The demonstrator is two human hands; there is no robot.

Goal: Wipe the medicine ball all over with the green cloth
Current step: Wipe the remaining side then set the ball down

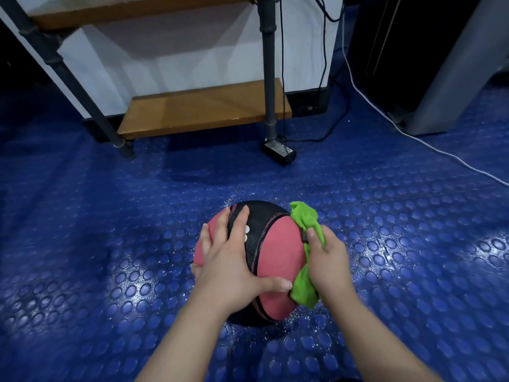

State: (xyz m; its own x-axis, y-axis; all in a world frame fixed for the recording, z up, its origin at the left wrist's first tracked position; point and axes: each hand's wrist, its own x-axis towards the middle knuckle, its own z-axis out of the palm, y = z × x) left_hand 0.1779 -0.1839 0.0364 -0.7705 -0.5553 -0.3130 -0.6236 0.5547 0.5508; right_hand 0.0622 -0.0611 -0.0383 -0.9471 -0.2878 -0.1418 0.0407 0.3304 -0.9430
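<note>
Right hand (329, 260): closed around a bright green crumpled cloth (305, 288), pressing it against the right flank of the ball; cloth bunches out above the thumb and below the palm, both ends touching the ball's surface.

Left hand (231, 260): spread wide and flat on the ball's top and left side, fingers (237, 224) fanned over the far half, thumb (275, 285) stretched across the near pink panel almost to the cloth. Holds nothing but steadies the ball.

Round pink-and-black textured medicine ball (272, 252): rests on the floor between both hands, black band running over the crown, pink panels either side, two small white dots beside the left fingers.

Blue rubber floor with raised round studs (110, 244): under the ball, glossy, fine specks glinting around the ball.

Beyond the ball: low wooden shelf board (203, 108) on dark metal tube legs (270, 78), white wall panel behind it.

Beyond the ball, slightly right: small black power block (279, 151) on the floor with black cables (322, 78) rising from it.

Far right of the ball: white cord (413, 139) trailing across the floor past a grey and black cabinet base (446, 78).
</note>
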